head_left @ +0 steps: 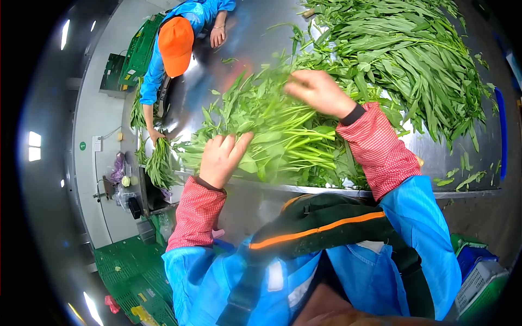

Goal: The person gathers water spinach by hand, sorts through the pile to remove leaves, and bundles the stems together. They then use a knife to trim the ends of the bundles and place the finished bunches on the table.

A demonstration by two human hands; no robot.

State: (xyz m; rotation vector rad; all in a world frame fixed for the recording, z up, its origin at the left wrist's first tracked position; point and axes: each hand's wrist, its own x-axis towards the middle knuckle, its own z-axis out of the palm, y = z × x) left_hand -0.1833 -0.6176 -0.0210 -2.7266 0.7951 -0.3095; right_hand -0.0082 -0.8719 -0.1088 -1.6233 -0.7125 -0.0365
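A loose heap of water spinach [304, 141], with long leaves and pale green stems, lies on the metal table before me. At its left side my left hand [222, 160] rests against the leaves, thumb and fingers apart. Over the heap's far side, my right hand [321, 93] has its fingers drawn together around blurred greens. Motion smears those fingertips and the leaves beneath them. The stems' cut ends point right, below my right hand.
A larger pile of long-leaved greens [402, 60] covers the table's far right. Across the metal table [253, 27], a person in an orange cap [175, 46] holds a bunch of greens [160, 163]. Green crates [133, 271] stand at lower left, and more crates [481, 282] at lower right.
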